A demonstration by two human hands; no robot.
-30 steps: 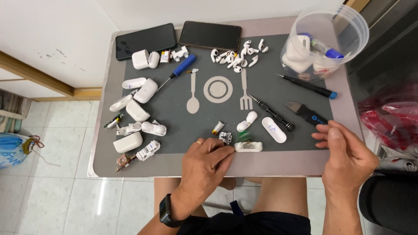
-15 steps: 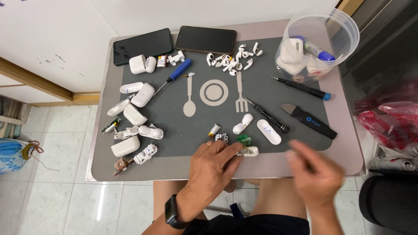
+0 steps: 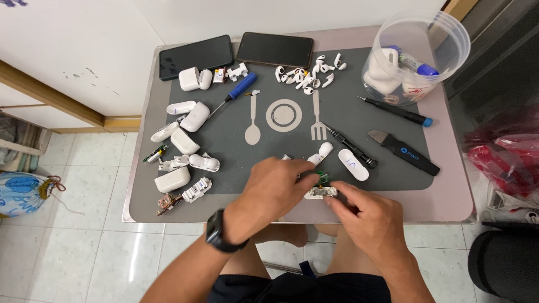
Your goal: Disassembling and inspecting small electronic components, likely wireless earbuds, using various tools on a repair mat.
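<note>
- Left hand [image 3: 275, 191]: fingers closed, pinning an opened white earbud-case shell [image 3: 321, 192] at the grey mat's [image 3: 236, 168] near edge.
- Right hand [image 3: 368, 216]: fingertips pinching the shell's right end, steadying it.
- Green circuit piece [image 3: 323, 178]: exposed just above.

The scene was evenly and brightly lit from overhead. Soft shadows were cast beneath the hands, and pale glare was seen on the floor tiles [image 3: 140, 264]. Focus was kept sharp, with slight wide-angle bending at the edges.

Left hand [image 3: 275, 193], right hand [image 3: 368, 216] — fingertips meeting, pinched.
</note>
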